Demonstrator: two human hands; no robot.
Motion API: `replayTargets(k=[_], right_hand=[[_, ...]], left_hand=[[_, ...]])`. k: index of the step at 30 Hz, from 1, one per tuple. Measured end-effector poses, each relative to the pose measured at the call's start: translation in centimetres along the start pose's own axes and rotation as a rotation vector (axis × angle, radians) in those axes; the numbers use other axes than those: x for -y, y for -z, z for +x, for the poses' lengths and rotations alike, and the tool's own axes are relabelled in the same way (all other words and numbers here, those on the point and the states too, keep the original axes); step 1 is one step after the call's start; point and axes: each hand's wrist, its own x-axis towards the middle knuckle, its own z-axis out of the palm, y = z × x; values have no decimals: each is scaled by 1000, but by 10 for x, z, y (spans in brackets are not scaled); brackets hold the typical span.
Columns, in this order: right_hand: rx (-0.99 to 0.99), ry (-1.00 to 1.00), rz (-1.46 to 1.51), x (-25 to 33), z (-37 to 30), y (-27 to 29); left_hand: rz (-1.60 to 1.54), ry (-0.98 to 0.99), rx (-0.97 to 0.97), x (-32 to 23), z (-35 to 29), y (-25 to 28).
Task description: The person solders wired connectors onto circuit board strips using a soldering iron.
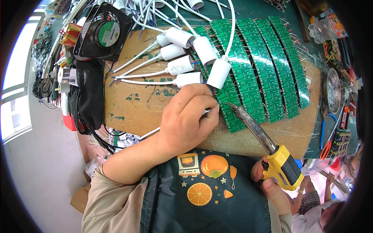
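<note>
My left hand (189, 116) pinches a white cable (149, 133), whose tail runs out past my wrist. Its fingertips rest at the left edge of the nearest green circuit board strip (229, 112). My right hand (268, 176) is closed round the grip of a yellow soldering gun (283, 167). The gun's metal tip points up and left, at or just above that strip, close to my left fingertips; contact is hard to tell. White lamp sockets (218, 73) with cables lie along the strip's far end, several more to its left. The pinched cable's end is mostly hidden by my fingers.
More green board strips (268, 66) with red wires lie to the right on a brown cardboard sheet (132, 97). A black fan (103, 33) stands at the back left. At right are a round metal dish (333, 90) and pliers (323, 126); another person sits beyond.
</note>
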Motion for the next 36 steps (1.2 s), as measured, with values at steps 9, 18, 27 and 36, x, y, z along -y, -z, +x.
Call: replayTargets(k=[9, 18, 27, 36], right_hand=[[-51, -35, 10, 0, -4, 7], [79, -36, 35, -3, -5, 12], [-151, -337, 351, -5, -23, 20], [-79, -314, 257, 12, -16, 4]], left_hand=[[-55, -51, 103, -1, 5, 10], [-3, 21, 154, -8, 11, 11], [20, 4, 172, -8, 12, 11], [28, -5, 161, -7, 11, 10]])
